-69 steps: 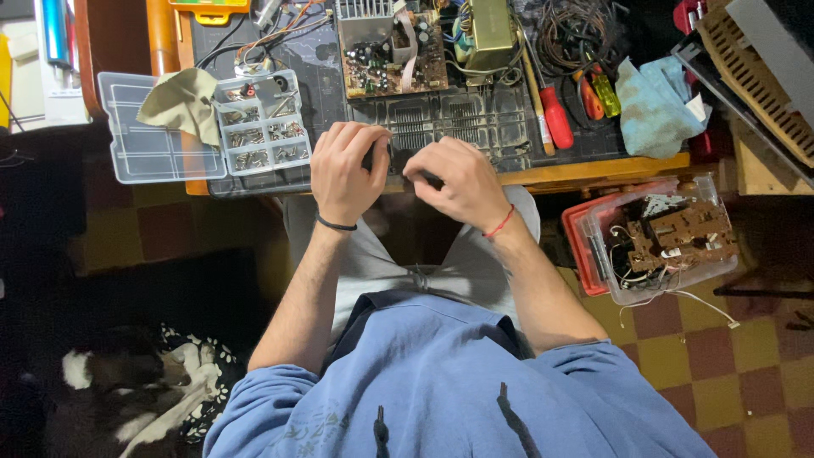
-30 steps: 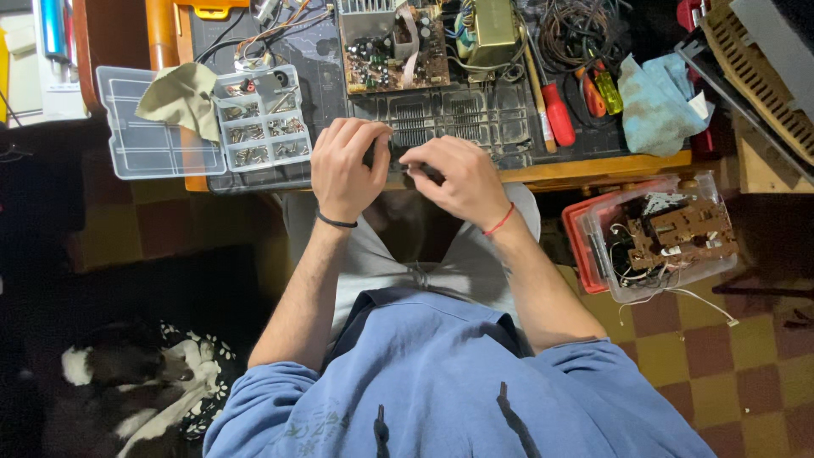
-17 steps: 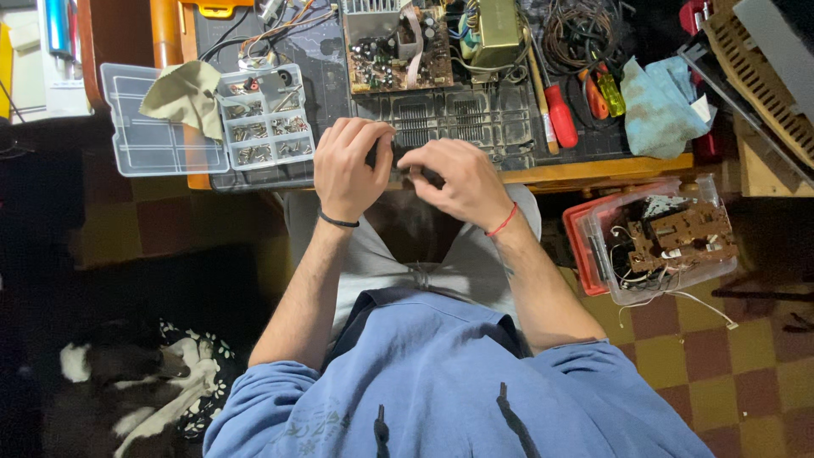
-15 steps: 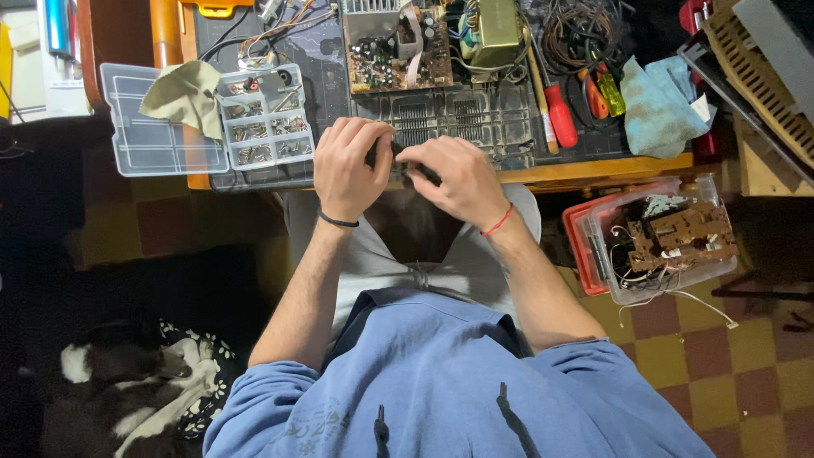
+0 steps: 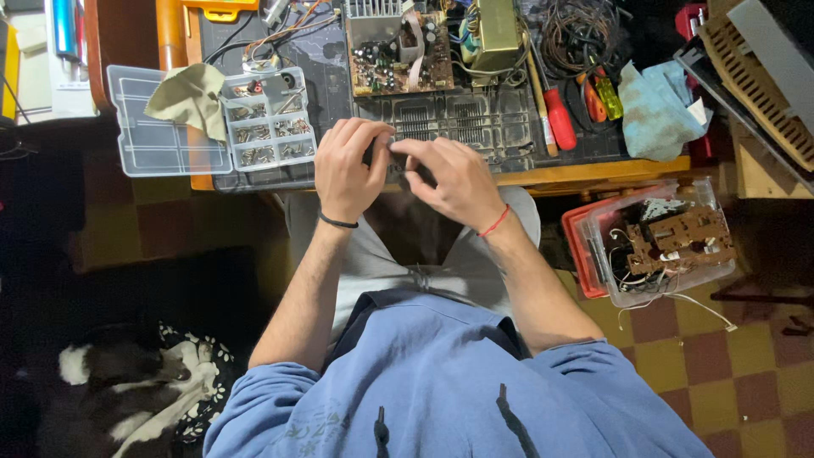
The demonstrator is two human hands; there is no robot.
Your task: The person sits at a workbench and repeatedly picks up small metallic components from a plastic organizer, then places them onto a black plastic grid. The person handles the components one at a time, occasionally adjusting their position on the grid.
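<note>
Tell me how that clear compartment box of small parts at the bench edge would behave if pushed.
The clear compartment box looks like light, stiff plastic, so it would probably slide rather than bend. Its lid lies open, so the loose small parts could spill. It partly overhangs the bench edge, so it might tip off.
</note>
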